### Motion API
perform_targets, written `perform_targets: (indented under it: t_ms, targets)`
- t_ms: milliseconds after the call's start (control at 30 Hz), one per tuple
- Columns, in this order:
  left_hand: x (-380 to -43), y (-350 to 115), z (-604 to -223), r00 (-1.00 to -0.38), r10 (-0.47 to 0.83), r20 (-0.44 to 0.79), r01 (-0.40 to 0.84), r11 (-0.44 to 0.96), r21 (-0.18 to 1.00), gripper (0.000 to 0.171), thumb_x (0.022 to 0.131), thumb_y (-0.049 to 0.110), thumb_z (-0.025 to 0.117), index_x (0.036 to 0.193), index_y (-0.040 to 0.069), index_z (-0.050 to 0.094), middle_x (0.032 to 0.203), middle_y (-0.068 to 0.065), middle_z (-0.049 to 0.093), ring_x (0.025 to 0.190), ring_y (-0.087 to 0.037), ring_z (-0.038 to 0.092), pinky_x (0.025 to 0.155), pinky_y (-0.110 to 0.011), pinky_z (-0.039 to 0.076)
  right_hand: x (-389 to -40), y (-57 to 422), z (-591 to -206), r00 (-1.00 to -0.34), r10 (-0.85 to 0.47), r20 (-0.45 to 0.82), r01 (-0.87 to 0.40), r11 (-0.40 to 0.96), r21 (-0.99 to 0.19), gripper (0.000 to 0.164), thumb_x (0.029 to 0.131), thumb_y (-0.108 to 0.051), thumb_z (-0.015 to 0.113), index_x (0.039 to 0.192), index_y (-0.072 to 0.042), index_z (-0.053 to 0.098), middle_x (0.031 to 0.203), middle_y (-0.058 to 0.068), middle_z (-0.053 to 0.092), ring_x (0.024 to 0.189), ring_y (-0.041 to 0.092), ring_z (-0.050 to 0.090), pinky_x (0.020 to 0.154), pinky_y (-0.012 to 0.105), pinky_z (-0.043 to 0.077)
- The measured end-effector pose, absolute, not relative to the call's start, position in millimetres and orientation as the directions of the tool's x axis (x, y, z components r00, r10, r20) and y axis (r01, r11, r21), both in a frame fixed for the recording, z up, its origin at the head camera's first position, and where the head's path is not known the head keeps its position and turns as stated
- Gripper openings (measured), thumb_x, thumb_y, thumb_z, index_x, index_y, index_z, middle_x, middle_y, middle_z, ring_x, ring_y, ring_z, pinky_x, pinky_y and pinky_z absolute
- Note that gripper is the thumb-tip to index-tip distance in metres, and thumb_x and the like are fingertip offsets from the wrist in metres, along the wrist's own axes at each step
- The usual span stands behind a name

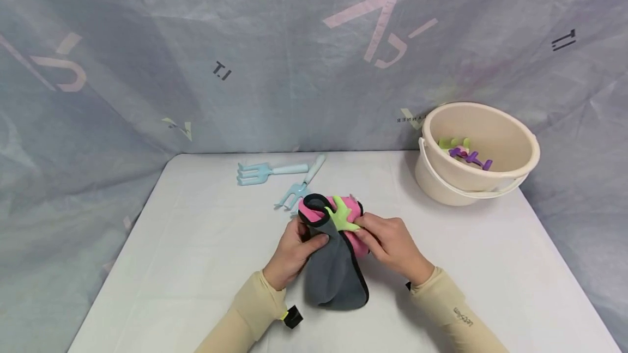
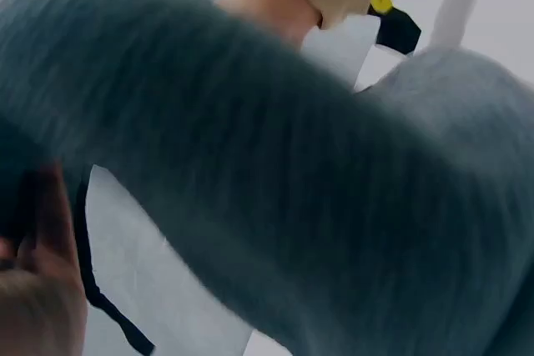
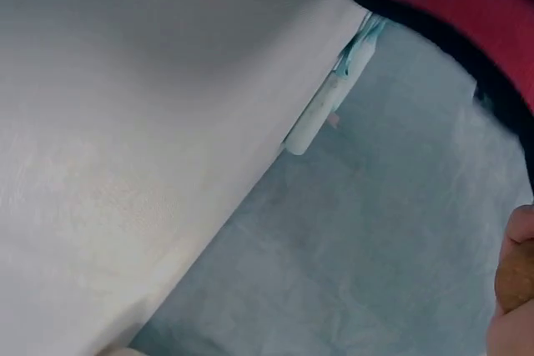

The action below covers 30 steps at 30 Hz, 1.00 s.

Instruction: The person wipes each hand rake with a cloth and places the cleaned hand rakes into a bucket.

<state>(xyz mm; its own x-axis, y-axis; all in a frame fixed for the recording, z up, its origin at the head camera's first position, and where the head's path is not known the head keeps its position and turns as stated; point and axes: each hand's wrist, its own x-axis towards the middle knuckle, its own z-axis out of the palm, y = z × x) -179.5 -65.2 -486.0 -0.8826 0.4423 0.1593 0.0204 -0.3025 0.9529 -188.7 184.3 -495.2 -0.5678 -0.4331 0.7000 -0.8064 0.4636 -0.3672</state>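
Between my two hands is a soft cloth pouch, grey on one face and pink on the other, with black edging. My left hand grips its left side, the thumb lying on the grey face. At its folded upper part, a lime-green pronged toy rake shows against the pink. Thumb and fingers of my right hand pinch the green rake's right end, beside the pink cloth. Grey cloth fills much of the left wrist view; pink cloth with black edging appears in the right wrist view.
Two light-blue toy forks, one lying sideways and one slanted, rest on the white table beyond the pouch. At the back right stands a cream bucket holding purple and green pronged pieces. A grey curtain hangs behind.
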Motion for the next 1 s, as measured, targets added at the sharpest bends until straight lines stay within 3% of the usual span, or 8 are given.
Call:
perform_targets:
  t_ms: [67, 133, 267, 367, 533, 733, 900, 1000]
  targets:
    - [-179.2, -59.8, -484.4, -0.899, 0.397, 0.185, 0.084, -0.258, 0.962, 0.043, 0.094, 0.01, 0.075, 0.131, -0.001, 0.057, 0.114, 0.006, 0.07, 0.106, -0.009, 0.065, 0.093, -0.023, 0.054, -189.0, 184.5, -495.9, -0.557, -0.444, 0.702, -0.811, 0.47, -0.347, 0.032, 0.112, -0.034, 0.045, 0.102, -0.014, 0.067, 0.079, -0.009, 0.057, 0.061, -0.001, 0.046, 0.056, 0.014, 0.04]
    - [-178.0, -56.8, -483.5, -0.903, 0.38, 0.202, 0.105, -0.26, 0.96, 0.043, 0.094, 0.009, 0.075, 0.131, -0.004, 0.057, 0.118, 0.004, 0.071, 0.108, -0.011, 0.067, 0.094, -0.025, 0.055, -189.2, 185.1, -496.4, -0.545, -0.444, 0.712, -0.817, 0.474, -0.329, 0.033, 0.112, -0.034, 0.044, 0.103, -0.013, 0.068, 0.079, -0.009, 0.057, 0.06, -0.001, 0.045, 0.055, 0.014, 0.039]
    - [-175.8, -55.8, -483.9, -0.894, 0.389, 0.224, 0.105, -0.304, 0.947, 0.032, 0.095, 0.007, 0.072, 0.126, 0.009, 0.064, 0.116, 0.006, 0.071, 0.106, -0.009, 0.067, 0.093, -0.025, 0.055, -189.4, 185.7, -494.9, -0.505, -0.439, 0.744, -0.834, 0.47, -0.288, 0.035, 0.112, -0.035, 0.045, 0.105, -0.012, 0.07, 0.076, -0.01, 0.056, 0.058, -0.003, 0.041, 0.054, 0.014, 0.037]
    - [-175.0, -57.3, -485.9, -0.896, 0.382, 0.225, 0.099, -0.322, 0.941, 0.022, 0.098, 0.011, 0.069, 0.117, 0.02, 0.068, 0.106, 0.009, 0.071, 0.097, -0.005, 0.066, 0.086, -0.022, 0.055, -189.3, 184.8, -491.4, -0.451, -0.448, 0.772, -0.859, 0.453, -0.239, 0.035, 0.112, -0.035, 0.046, 0.103, -0.012, 0.071, 0.074, -0.011, 0.052, 0.058, -0.003, 0.039, 0.053, 0.013, 0.035]
    - [-174.1, -58.3, -486.5, -0.904, 0.373, 0.21, 0.064, -0.367, 0.928, 0.008, 0.103, 0.019, 0.063, 0.101, 0.023, 0.07, 0.084, 0.013, 0.063, 0.079, -0.003, 0.06, 0.073, -0.02, 0.051, -187.8, 182.9, -487.1, -0.399, -0.467, 0.789, -0.882, 0.432, -0.19, 0.036, 0.112, -0.033, 0.046, 0.099, -0.011, 0.071, 0.072, -0.01, 0.05, 0.057, -0.003, 0.038, 0.053, 0.012, 0.034]
    - [-173.3, -56.6, -479.8, -0.921, 0.352, 0.167, 0.021, -0.383, 0.924, 0.033, 0.108, 0.022, 0.054, 0.076, 0.024, 0.061, 0.065, 0.016, 0.05, 0.06, 0.0, 0.049, 0.058, -0.018, 0.043, -183.2, 180.6, -480.6, -0.353, -0.476, 0.805, -0.891, 0.433, -0.135, 0.033, 0.111, -0.03, 0.05, 0.1, -0.008, 0.072, 0.07, -0.007, 0.054, 0.053, -0.001, 0.039, 0.05, 0.013, 0.037]
    - [-172.1, -54.8, -476.3, -0.911, 0.395, 0.115, -0.071, -0.425, 0.902, 0.039, 0.111, 0.032, 0.048, 0.073, 0.024, 0.055, 0.064, 0.016, 0.046, 0.058, 0.001, 0.046, 0.057, -0.017, 0.04, -184.1, 180.0, -478.5, -0.305, -0.446, 0.841, -0.89, 0.447, -0.086, 0.032, 0.109, -0.028, 0.053, 0.099, -0.006, 0.073, 0.07, -0.006, 0.056, 0.051, 0.0, 0.039, 0.047, 0.015, 0.038]
    - [-171.5, -55.8, -477.6, -0.908, 0.413, 0.074, -0.115, -0.414, 0.903, 0.025, 0.109, 0.028, 0.052, 0.086, 0.022, 0.06, 0.073, 0.014, 0.055, 0.068, -0.001, 0.055, 0.064, -0.017, 0.046, -185.1, 180.4, -479.9, -0.313, -0.446, 0.839, -0.886, 0.455, -0.089, 0.033, 0.11, -0.028, 0.053, 0.099, -0.005, 0.074, 0.07, -0.005, 0.056, 0.051, 0.0, 0.04, 0.047, 0.016, 0.04]
